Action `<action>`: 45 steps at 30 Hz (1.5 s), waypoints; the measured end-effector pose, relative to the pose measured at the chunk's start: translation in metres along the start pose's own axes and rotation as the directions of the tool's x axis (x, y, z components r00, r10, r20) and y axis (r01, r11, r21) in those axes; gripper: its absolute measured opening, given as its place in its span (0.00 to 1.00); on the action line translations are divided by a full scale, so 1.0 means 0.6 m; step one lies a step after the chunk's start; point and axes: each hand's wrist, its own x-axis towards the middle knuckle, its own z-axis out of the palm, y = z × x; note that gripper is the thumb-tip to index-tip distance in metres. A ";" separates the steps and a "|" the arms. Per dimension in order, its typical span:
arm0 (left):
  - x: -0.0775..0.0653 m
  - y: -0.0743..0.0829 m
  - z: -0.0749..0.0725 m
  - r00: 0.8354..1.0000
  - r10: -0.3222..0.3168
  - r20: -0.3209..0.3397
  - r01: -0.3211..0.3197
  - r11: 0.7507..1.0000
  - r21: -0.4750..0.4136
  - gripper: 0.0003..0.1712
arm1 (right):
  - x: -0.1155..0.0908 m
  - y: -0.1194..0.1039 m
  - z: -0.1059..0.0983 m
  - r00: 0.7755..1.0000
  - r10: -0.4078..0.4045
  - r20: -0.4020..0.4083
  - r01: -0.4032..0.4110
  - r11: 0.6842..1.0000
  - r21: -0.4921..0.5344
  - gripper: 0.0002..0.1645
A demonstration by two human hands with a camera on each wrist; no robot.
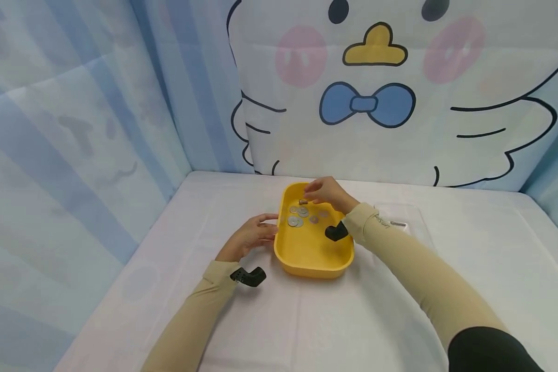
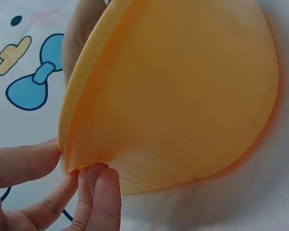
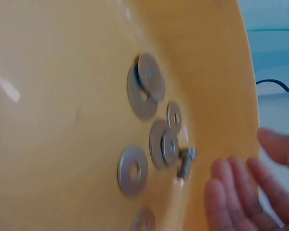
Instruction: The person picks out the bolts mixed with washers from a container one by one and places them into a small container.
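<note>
A yellow tray (image 1: 313, 250) stands on the white-covered table, with several round metal washers (image 1: 303, 212) toward its far end. My left hand (image 1: 251, 235) holds the tray's left side at the rim; in the left wrist view its fingers (image 2: 103, 197) curl against the outer wall. Over the far right part of the tray is my right hand (image 1: 327, 192). In the right wrist view its fingers (image 3: 221, 192) are relaxed and hold nothing. A small metal bolt (image 3: 185, 161) is close to those fingertips but apart from them, beside the washers; whether it touches the tray floor I cannot tell.
To the right of the tray, partly behind my right forearm, lies a clear plastic container (image 1: 411, 212) with a small metal piece (image 1: 398, 223) by it. A cloth backdrop (image 1: 362, 150) with a cartoon print hangs behind the table (image 1: 260, 330).
</note>
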 end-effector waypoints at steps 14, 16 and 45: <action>0.002 -0.001 0.000 1.000 0.000 -0.019 0.000 1.000 0.006 0.27 | 0.021 0.019 0.019 0.962 0.261 -0.074 -0.240 0.945 0.221 0.26; 0.001 0.000 0.000 1.000 -0.001 -0.021 0.001 1.000 0.006 0.27 | 0.023 0.019 0.021 0.960 0.267 -0.078 -0.242 0.941 0.238 0.26; 0.002 -0.002 -0.002 1.000 0.003 -0.002 -0.003 1.000 0.007 0.27 | 0.051 0.019 0.047 0.993 -0.094 -0.065 0.064 0.929 -0.365 0.17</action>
